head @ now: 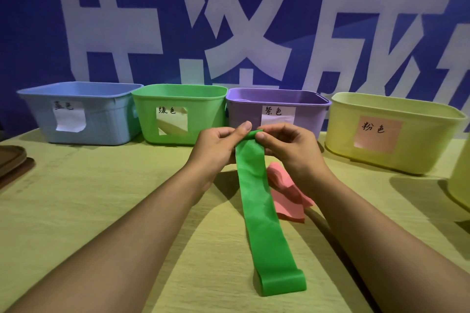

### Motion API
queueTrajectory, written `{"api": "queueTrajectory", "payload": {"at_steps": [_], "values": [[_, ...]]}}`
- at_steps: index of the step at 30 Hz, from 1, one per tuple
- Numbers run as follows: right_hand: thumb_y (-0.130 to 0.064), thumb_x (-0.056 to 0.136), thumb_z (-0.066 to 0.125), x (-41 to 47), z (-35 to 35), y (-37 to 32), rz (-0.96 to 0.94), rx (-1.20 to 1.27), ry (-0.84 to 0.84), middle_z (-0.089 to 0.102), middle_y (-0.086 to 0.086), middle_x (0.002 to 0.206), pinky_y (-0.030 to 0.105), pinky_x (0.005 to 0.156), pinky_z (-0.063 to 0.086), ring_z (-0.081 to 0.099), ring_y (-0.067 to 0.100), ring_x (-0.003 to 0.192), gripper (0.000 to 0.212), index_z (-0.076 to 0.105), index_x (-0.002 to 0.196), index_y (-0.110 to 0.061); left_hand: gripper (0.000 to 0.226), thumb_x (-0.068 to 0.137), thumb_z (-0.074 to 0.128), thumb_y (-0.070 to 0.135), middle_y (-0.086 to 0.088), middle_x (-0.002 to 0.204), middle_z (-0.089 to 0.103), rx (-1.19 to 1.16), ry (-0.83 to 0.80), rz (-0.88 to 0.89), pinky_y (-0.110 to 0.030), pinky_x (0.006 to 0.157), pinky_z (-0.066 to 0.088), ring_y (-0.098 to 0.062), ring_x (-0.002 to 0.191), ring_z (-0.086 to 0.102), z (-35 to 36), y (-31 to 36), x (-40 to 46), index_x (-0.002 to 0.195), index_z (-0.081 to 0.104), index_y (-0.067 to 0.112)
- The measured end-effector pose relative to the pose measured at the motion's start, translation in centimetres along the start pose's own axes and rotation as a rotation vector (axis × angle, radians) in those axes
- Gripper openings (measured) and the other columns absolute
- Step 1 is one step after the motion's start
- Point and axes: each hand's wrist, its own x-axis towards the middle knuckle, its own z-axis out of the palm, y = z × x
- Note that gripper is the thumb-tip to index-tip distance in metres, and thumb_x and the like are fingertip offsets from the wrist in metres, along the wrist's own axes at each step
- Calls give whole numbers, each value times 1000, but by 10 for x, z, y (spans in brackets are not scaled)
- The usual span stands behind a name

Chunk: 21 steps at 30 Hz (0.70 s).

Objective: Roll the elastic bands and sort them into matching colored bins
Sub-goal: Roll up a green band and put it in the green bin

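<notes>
Head cam, left hand (218, 145) & right hand (284, 145) fingers pinching green band (262, 211) top edge, pink band (287, 193) beside

Big blue wall (30, 20) behind everything, with huge white characters (244, 33) on it. Table (89, 198) is light wood grain, looks yellow-green in this lighting. Brown tray (11, 160) at left edge.

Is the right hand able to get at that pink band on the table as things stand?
Probably, once freed: the pink band lies just below the right hand, nothing covering it, but both hands pinch the green band.
</notes>
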Motion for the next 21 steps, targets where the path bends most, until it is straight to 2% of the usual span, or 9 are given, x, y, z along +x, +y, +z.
{"api": "queueTrajectory", "payload": {"at_steps": [6, 10, 14, 17, 21], "values": [[-13, 94, 72, -1, 0, 1, 54, 61, -37, 78, 10, 101, 29, 81, 61, 75, 22, 97, 19, 73, 111, -5, 25, 90, 76, 31, -13, 94, 79, -1, 35, 36, -47, 92, 61, -31, 93, 77, -1, 0, 2, 98, 78, 7], [-34, 101, 61, -3, 3, -1, 117, 95, -12, 76, 8, 89, 26, 71, 60, 72, 19, 79, 34, 71, 112, -4, 20, 89, 78, 24, -13, 96, 79, -14, 38, 48, -44, 91, 61, -30, 94, 77, -1, 0, 2, 101, 77, 8], [-49, 99, 59, -3, 3, -1, 167, -18, 42, 74, 6, 77, 27, 64, 58, 68, 18, 69, 48, 74, 103, -4, 14, 88, 78, 16, -16, 98, 78, -28, 24, 75, -39, 87, 62, -29, 94, 76, 1, 1, 1, 100, 77, 8], [-52, 96, 62, -2, 3, -1, 169, -73, 59, 74, 8, 77, 30, 65, 59, 67, 17, 66, 50, 76, 97, -4, 11, 88, 77, 9, -18, 100, 77, -25, 11, 95, -37, 86, 63, -25, 90, 75, 2, 1, -1, 99, 77, 7], [-46, 95, 68, -1, 2, 0, 141, -105, 68, 73, 6, 75, 32, 65, 61, 69, 17, 65, 41, 75, 91, -5, 16, 86, 78, 5, -17, 99, 78, -4, 7, 104, -36, 85, 63, -31, 96, 76, 2, 1, -2, 102, 77, 6]]}}
